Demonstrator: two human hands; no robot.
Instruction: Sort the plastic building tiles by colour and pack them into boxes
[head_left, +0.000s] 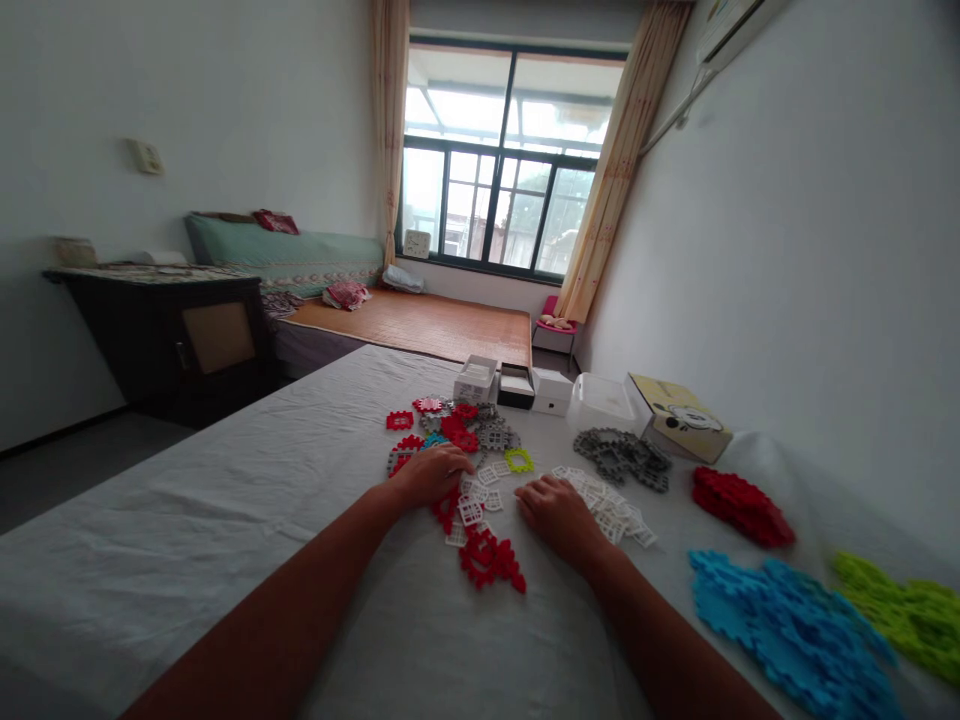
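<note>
My left hand [433, 475] lies over the mixed pile, its fingers stretched to the right above red and white pieces; what is under the palm is hidden. Near its fingertips are white window-like plastic pieces [471, 511]. My right hand [556, 508] rests at the left edge of a heap of white lattice pieces [600, 500], fingers loosely bent and apart, with nothing visible in them. Red toothed building pieces [484, 560] lie in front, between the two forearms. Beyond the left hand are grey toothed pieces [496, 436] and a yellow-green square frame [519, 460].
To the right are separate heaps of grey pieces [622, 458], red pieces [739, 505], blue pieces [787, 625] and yellow-green pieces [900, 605]. Small boxes [551, 392], a clear plastic tub [601, 402] and a yellow box [682, 415] line the far edge of the white-covered table [247, 510].
</note>
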